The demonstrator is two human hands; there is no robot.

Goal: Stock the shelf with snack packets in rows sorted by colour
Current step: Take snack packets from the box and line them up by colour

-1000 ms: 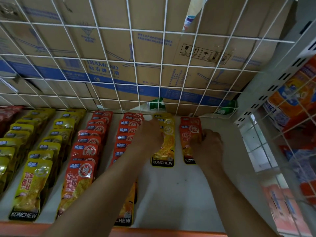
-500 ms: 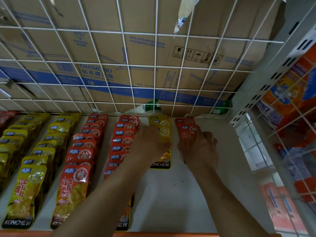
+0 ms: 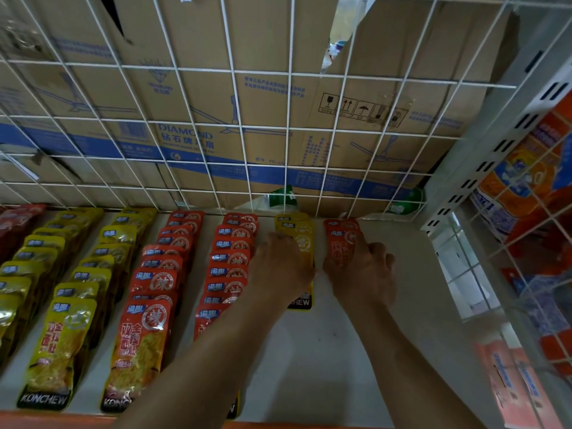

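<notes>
Snack packets lie in overlapping rows on the white shelf (image 3: 325, 351): two yellow rows (image 3: 58, 335) at left, then two red rows (image 3: 148, 320). Farther right are a short row of yellow packets (image 3: 301, 236) and a short row of red packets (image 3: 342, 243) against the back grid. My left hand (image 3: 278, 267) lies on the short yellow row, fingers over the packets. My right hand (image 3: 360, 270) lies on the short red row, with its fingers curled around the top red packet. Both arms hide the packets' lower parts.
A white wire grid (image 3: 291, 125) backs the shelf, with cardboard boxes (image 3: 216, 103) behind it. A perforated white upright (image 3: 507, 144) and a side wire panel with orange packs (image 3: 526, 193) bound the right. An orange strip (image 3: 62, 419) edges the shelf front. More red packets (image 3: 18, 218) lie far left.
Both hands have slid back towards the grid, pushing the short yellow and red rows deeper. The view has moved closer to the shelf.
</notes>
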